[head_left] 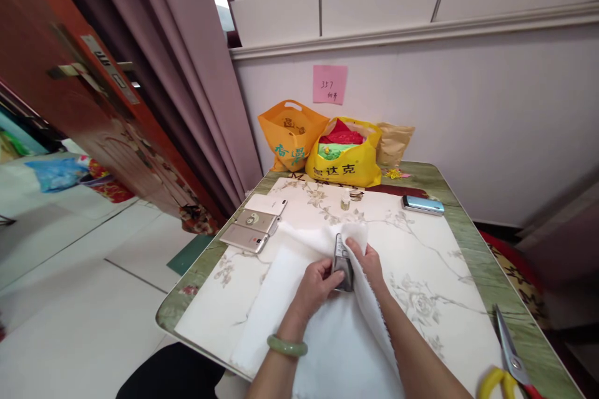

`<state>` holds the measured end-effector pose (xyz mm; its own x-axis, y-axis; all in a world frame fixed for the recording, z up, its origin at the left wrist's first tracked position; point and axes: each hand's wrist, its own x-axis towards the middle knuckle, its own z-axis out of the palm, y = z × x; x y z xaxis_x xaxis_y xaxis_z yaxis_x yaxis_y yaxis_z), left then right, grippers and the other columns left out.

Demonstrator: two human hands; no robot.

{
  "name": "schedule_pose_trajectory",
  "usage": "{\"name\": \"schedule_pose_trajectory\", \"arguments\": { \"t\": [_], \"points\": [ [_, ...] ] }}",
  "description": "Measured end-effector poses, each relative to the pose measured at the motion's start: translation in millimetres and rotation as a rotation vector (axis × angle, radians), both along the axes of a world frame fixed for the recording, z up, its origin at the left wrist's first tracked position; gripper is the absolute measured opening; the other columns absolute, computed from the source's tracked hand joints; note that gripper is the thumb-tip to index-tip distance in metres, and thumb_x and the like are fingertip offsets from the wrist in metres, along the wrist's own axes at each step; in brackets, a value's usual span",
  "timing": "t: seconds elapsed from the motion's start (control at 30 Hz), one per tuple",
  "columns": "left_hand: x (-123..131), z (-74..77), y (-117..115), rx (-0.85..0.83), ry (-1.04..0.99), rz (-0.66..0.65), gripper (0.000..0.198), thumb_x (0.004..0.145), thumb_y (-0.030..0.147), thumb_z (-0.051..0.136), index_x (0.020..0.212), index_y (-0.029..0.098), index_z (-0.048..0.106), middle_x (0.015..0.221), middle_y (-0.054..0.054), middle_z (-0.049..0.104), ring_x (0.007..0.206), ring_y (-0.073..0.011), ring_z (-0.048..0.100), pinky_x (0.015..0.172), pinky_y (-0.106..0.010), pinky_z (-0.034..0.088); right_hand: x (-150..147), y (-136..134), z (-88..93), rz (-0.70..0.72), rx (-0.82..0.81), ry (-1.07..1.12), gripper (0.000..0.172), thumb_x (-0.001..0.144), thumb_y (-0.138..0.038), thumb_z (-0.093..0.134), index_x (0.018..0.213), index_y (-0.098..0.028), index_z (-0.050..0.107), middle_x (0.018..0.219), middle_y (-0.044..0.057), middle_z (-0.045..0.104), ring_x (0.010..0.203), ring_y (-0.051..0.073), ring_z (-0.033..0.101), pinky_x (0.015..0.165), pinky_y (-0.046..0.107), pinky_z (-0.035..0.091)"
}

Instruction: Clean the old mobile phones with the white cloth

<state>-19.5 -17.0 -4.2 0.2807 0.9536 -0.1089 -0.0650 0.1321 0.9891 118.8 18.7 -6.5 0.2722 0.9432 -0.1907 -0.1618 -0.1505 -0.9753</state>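
Note:
A dark grey keypad mobile phone [343, 269] is held over a white cloth [327, 349] in front of me. My left hand [319, 285] grips the phone's left side, its thumb lying across the lower front. A green bangle circles that wrist. My right hand [368, 262] has its fingers closed on a raised fold of the cloth, pressed against the phone's right upper edge near the keys. The cloth drapes down over the table's front and hides the phone's back.
Three smartphones [255, 220] lie at the left of the patterned table [468, 199]. A blue phone [422, 204] rests at the right, scissors [510, 349] at the near right edge. A small bottle [345, 201], an orange bag [292, 134] and a yellow bag [346, 165] stand farther back.

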Motion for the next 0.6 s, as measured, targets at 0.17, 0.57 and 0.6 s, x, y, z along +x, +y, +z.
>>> {"name": "schedule_pose_trajectory", "arguments": {
  "t": [0.17, 0.57, 0.6],
  "points": [
    [2.5, 0.1, -0.8, -0.044, -0.047, 0.135, 0.030, 0.077, 0.041, 0.067, 0.084, 0.013, 0.063, 0.060, 0.000, 0.056, 0.045, -0.0087, 0.048, 0.042, -0.020, 0.038, -4.2, -2.9, 1.3, 0.200, 0.019, -0.008, 0.051, 0.061, -0.061, 0.071, 0.075, -0.013, 0.065, 0.058, 0.002, 0.062, 0.053, 0.016, 0.054, 0.049, 0.026, 0.043],
    [3.2, -0.2, -1.2, -0.039, -0.115, 0.295, 0.029, 0.081, 0.044, 0.062, 0.088, 0.016, 0.059, 0.055, 0.005, 0.051, 0.040, -0.0071, 0.042, 0.037, -0.018, 0.033, -5.4, -8.9, -0.5, 0.322, 0.036, 0.003, 0.047, 0.062, -0.054, 0.074, 0.084, -0.013, 0.066, 0.062, 0.002, 0.064, 0.053, 0.016, 0.054, 0.049, 0.026, 0.043],
    [2.7, 0.1, -1.8, -0.045, -0.099, 0.232, 0.028, 0.081, 0.043, 0.062, 0.087, 0.016, 0.060, 0.054, 0.006, 0.049, 0.038, -0.0057, 0.038, 0.036, -0.018, 0.029, -4.1, -8.0, -0.3, 0.289, 0.031, 0.008, 0.049, 0.061, -0.055, 0.074, 0.082, -0.012, 0.066, 0.062, 0.003, 0.064, 0.053, 0.016, 0.054, 0.049, 0.025, 0.042]
  ]
}}
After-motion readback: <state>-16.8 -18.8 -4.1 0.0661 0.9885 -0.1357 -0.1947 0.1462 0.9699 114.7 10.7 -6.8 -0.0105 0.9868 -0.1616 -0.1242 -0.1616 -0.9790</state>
